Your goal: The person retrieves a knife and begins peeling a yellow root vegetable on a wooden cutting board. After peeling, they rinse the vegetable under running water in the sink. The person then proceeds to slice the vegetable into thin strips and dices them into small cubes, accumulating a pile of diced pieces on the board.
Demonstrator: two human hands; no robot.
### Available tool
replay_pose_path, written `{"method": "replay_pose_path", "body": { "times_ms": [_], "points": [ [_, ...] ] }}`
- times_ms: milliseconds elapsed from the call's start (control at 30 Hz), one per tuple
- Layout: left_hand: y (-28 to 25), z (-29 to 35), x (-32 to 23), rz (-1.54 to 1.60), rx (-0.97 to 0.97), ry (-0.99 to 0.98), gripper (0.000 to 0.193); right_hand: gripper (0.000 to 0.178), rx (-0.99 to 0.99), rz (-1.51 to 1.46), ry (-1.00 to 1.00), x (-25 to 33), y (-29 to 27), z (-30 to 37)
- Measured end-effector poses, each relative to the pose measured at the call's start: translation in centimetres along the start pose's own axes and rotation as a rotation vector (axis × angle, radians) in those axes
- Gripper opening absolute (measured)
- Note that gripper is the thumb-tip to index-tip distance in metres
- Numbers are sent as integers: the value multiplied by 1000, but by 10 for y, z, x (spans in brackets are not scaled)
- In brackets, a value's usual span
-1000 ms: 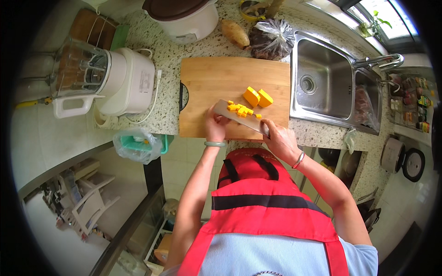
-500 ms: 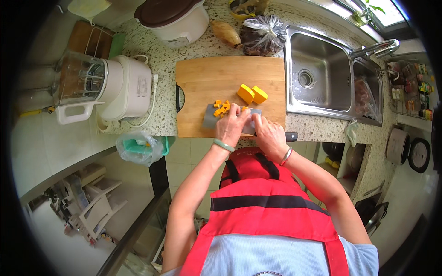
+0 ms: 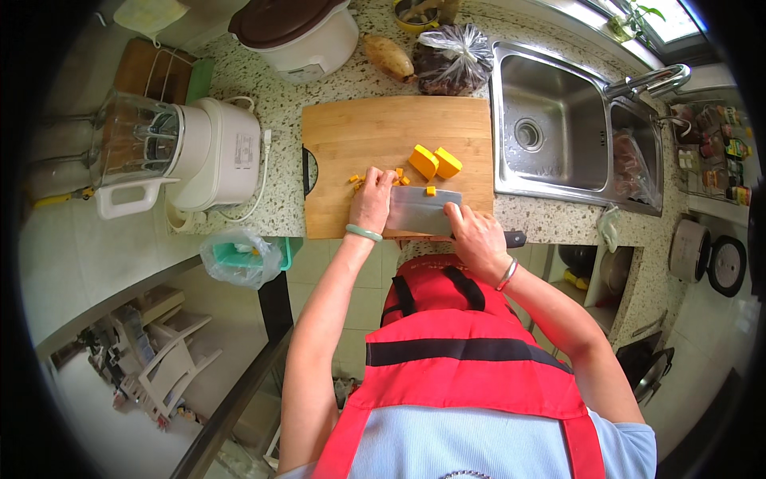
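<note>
My right hand point(image 3: 480, 241) grips the dark handle of a cleaver point(image 3: 421, 214), its broad grey blade lying nearly flat over the near edge of the wooden cutting board point(image 3: 351, 128). One small orange cube point(image 3: 431, 191) rests on the blade. Beside the blade's left end, my left hand point(image 3: 371, 203) has its fingers bent down and drawn together over small orange cubes point(image 3: 404, 180); what lies beneath the fingers is hidden. A few more bits show at its left. Farther back on the board stand two larger yellow-orange chunks point(image 3: 436, 162), probably pumpkin.
A blender point(image 3: 219, 152) stands left of the board, a white cooker point(image 3: 307, 48) behind it. A tan root vegetable point(image 3: 388, 57) and a dark-filled plastic bag point(image 3: 455, 60) lie at the back. The steel sink point(image 3: 550, 120) is at right; a bagged green bin point(image 3: 243, 257) hangs below left.
My left hand has moved left, away from my right. The blade has shifted right and is more exposed. Most small cubes on it have come off onto the board, around my left fingers.
</note>
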State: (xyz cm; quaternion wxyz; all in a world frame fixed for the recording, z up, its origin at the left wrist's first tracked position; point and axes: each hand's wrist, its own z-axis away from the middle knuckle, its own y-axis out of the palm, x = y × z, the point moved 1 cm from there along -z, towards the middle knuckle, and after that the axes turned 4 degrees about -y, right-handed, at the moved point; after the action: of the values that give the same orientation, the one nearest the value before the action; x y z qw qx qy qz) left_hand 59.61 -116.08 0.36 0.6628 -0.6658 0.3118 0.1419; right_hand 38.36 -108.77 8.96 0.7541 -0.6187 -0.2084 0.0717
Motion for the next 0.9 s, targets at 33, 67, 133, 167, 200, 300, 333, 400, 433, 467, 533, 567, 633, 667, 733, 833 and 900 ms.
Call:
{"method": "replay_pose_path", "body": {
  "times_ms": [33, 67, 133, 167, 200, 300, 333, 400, 433, 467, 533, 567, 633, 667, 733, 833, 900],
  "points": [
    [0, -2, 2, 8, -32, 18, 15, 35, 10, -3, -7, -2, -1, 2],
    [-1, -2, 3, 16, -40, 4, 14, 35, 20, -5, -11, -4, -3, 5],
    [-3, -3, 4, 32, -59, -27, 11, 35, 42, -4, -19, -5, -4, 6],
    [-5, -4, -3, 86, -39, -29, 11, 35, 54, 0, -20, -6, -5, 7],
    [-11, -5, -15, 140, -18, -30, 12, 34, 66, 4, -19, -7, -5, 7],
    [-24, -4, -54, 164, 52, 52, 10, 34, 124, 48, -24, -2, -6, -3],
    [-25, -4, -62, 149, 76, 92, 9, 34, 105, 44, -34, 0, -6, -5],
    [-22, -4, -57, 120, 75, 68, 9, 33, 66, 36, -62, 4, -7, -9],
    [-13, -4, -42, 127, 47, 27, 8, 33, 59, 26, -83, 5, -6, -10],
    [-6, -4, -28, 137, 19, -11, 8, 32, 42, 19, -83, 5, -6, -10],
    [-14, -7, -14, 84, -11, -85, 11, 30, 6, 4, -81, 3, -6, -7],
    [-22, -8, -12, 58, -30, -118, 13, 31, 46, -31, -70, 0, -6, -6],
    [-33, -7, -3, -62, -160, -151, 22, 33, 125, -100, -47, -8, -8, -1],
    [-36, -3, 4, -156, -273, -149, 29, 33, 135, -151, -37, -12, -8, 2],
    [-25, 13, 33, -103, -265, -265, 37, 34, 161, -249, -25, -19, -6, 9],
    [-13, 18, 41, 18, -110, -407, 34, 33, 162, -284, 41, -27, -3, 10],
    [-12, 1, 19, 264, 25, -461, 35, 32, 116, -310, 68, -32, 1, 12]
  ]
}}
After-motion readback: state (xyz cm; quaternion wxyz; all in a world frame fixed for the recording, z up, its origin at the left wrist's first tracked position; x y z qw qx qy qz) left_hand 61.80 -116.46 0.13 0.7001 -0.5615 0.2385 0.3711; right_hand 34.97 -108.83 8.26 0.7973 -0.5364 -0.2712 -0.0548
